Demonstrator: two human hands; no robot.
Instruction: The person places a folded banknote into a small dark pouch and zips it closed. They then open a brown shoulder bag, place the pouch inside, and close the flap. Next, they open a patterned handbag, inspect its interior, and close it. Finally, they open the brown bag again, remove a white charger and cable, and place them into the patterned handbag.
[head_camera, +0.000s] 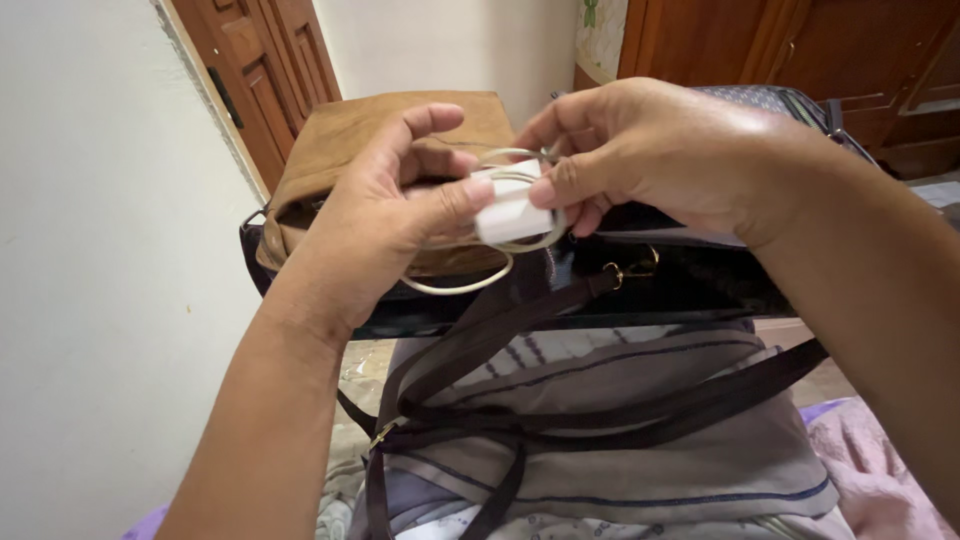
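Note:
My left hand (385, 215) and my right hand (655, 150) meet in front of me over a small white charger block (510, 210) wound with a white cable (470, 283). Left thumb and fingers pinch the block from the left. Right fingers pinch the block and the cable loops from the right. One loop of cable hangs below the block. Both hands hover above a dark bag (670, 285) with gold clasps that rests on my lap.
A tan suede bag (330, 150) lies behind the dark bag. Long dark brown straps (560, 400) trail over grey striped fabric (700, 470) on my lap. A white wall is on the left, wooden doors (265, 60) behind, pink cloth (865, 450) at lower right.

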